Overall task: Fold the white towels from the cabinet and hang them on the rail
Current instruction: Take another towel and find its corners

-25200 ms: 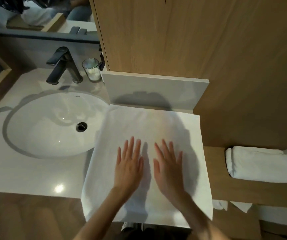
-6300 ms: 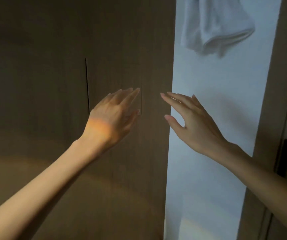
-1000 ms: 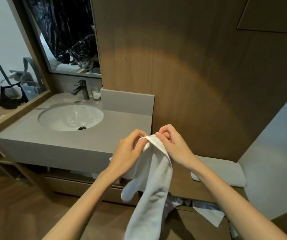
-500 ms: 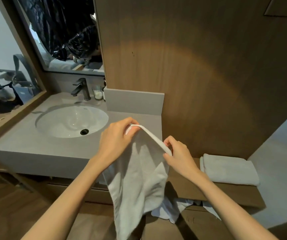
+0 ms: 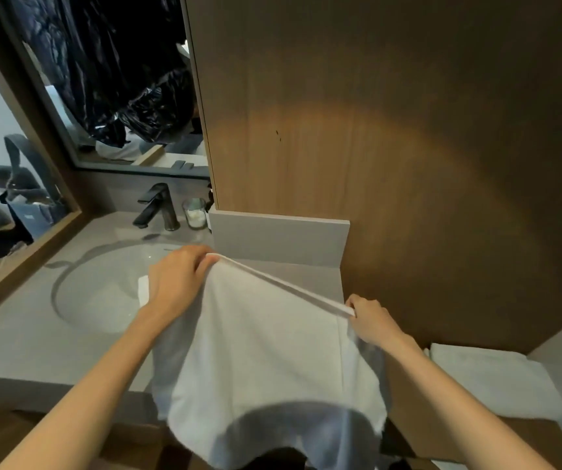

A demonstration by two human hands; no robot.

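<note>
Two white towels are showing: one open towel [image 5: 266, 361] is hanging in front of the counter [image 5: 35, 337], and one folded towel [image 5: 490, 381] is lying on the wooden shelf [image 5: 510, 435] at four o'clock. The left hand [image 5: 174, 283] and right hand [image 5: 371, 320] are each pinching a top corner, stretching the hem taut. At ten o'clock, the sink [image 5: 103, 286], faucet [image 5: 156, 206] and glass [image 5: 195, 213] are sitting.

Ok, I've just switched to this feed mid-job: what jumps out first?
The white towel, held up and stretched by its top edge between the left hand and right hand, hanging over the counter front. Behind it on the left are the sink and dark faucet. A folded towel lies on the low shelf at right.
</note>
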